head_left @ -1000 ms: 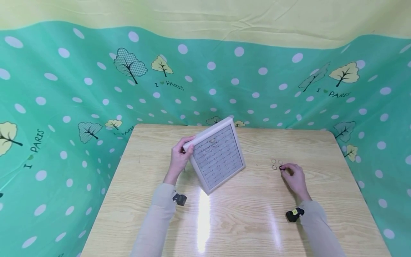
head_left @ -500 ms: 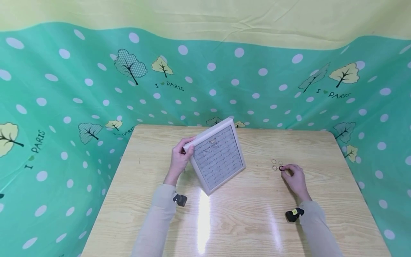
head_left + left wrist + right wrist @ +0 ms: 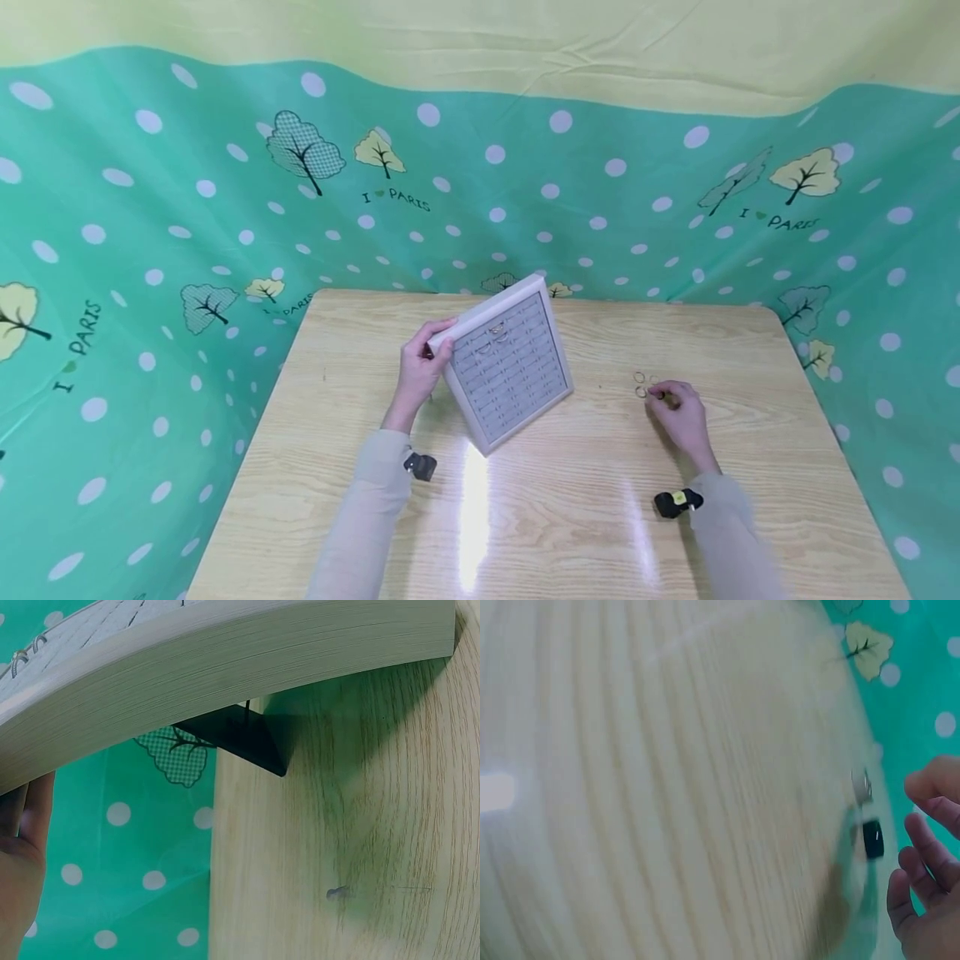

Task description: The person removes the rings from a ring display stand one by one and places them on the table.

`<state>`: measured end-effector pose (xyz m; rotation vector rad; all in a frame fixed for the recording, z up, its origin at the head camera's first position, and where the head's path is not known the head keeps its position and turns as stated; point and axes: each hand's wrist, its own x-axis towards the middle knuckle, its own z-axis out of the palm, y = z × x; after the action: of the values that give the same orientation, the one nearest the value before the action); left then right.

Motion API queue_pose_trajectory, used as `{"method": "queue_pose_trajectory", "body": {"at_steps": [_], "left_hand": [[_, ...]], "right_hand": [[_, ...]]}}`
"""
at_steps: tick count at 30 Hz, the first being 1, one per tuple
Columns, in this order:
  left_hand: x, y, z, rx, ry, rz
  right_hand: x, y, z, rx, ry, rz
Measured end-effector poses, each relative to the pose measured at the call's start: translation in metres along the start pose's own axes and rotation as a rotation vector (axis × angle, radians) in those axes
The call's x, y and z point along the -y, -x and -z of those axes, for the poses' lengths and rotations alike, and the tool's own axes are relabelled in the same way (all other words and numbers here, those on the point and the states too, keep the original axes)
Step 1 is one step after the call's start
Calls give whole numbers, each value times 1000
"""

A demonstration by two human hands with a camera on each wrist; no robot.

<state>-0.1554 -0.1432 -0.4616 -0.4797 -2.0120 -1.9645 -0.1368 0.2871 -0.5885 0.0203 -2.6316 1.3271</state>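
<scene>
Leftward shift of right hand [image 3: 682,417] since earlier, by three pale rings [image 3: 639,382] and one dark ring [image 3: 874,838] (partly hidden in head view) on table [image 3: 555,533]; cannot tell if pinching. Clamped in left hand [image 3: 420,367]: tilted tray [image 3: 517,379], bearing three slotted rings [image 3: 497,330].

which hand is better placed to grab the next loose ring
Probably the right hand: it is right beside the loose rings, while the left hand is farther from them and grips the ring display by a corner.
</scene>
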Motion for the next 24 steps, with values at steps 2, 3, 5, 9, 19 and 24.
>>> {"method": "queue_pose_trajectory", "body": {"at_steps": [2, 3, 5, 9, 19, 24], "left_hand": [[1, 0, 0, 2, 2, 1], [1, -1, 0, 2, 4, 1], [2, -1, 0, 1, 10, 3], [8, 0, 1, -8, 19, 3], [0, 0, 1, -4, -4, 14], [1, 0, 1, 0, -1, 0]], "right_hand": [[5, 1, -5, -6, -31, 15], [7, 2, -8, -6, -44, 22], [12, 3, -13, 4, -64, 27], [21, 3, -20, 48, -73, 24], [56, -5, -32, 70, -118, 81], [77, -11, -34, 59, -155, 118]]}}
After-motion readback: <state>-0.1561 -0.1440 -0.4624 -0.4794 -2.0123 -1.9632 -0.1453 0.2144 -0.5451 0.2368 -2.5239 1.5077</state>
